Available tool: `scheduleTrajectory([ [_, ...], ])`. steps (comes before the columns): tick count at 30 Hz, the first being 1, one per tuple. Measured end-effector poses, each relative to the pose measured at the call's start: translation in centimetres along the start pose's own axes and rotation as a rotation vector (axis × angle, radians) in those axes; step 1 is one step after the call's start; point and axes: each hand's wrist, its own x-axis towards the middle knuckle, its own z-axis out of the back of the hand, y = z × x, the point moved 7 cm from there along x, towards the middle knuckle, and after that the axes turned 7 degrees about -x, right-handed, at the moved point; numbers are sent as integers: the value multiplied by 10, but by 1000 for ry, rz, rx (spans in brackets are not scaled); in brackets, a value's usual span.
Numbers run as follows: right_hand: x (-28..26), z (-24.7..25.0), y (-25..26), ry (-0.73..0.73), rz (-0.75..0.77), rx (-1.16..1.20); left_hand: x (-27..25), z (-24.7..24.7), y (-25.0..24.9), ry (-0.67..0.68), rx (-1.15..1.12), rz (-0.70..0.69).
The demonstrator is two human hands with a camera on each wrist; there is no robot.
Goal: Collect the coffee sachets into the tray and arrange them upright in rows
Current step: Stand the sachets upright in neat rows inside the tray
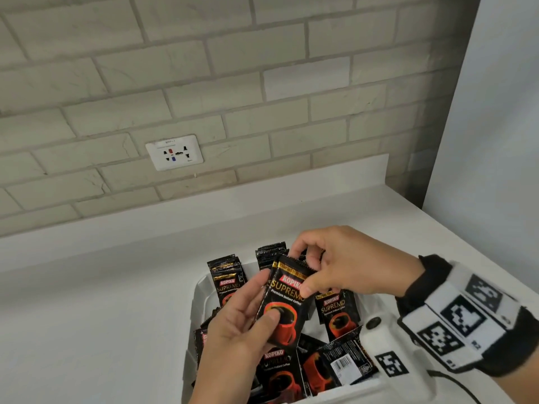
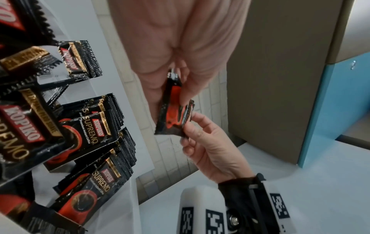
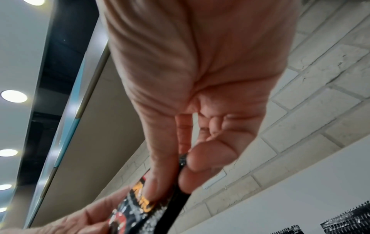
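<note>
Black sachet (image 1: 284, 304) is held above the tray (image 1: 201, 290), left hand (image 1: 233, 330) fingers gripping its lower end, right hand (image 1: 344, 263) fingers pinching its top; more sachets (image 1: 338, 310) stand below them.

Pale brick wall (image 1: 204, 68), white counter (image 1: 102, 287)

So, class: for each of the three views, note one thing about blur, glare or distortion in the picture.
Head view: sharp, the brand on the held sachet reads clearly, though the counter edge bows from the wide lens. Left wrist view: the near palm of the left hand is soft, and the sachets in the tray splay outward. Right wrist view: blurriest, with ceiling lights blown out white.
</note>
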Motion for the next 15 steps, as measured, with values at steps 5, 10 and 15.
scheduleTrajectory([
  [5,1,5,3,-91,4,-108,2,4,-1,31,112,-53],
  [10,-6,4,11,-83,35,-84,0,-1,-6,35,115,-98],
  [15,-5,-3,23,-37,80,-147,-4,-1,-10,37,154,-151],
])
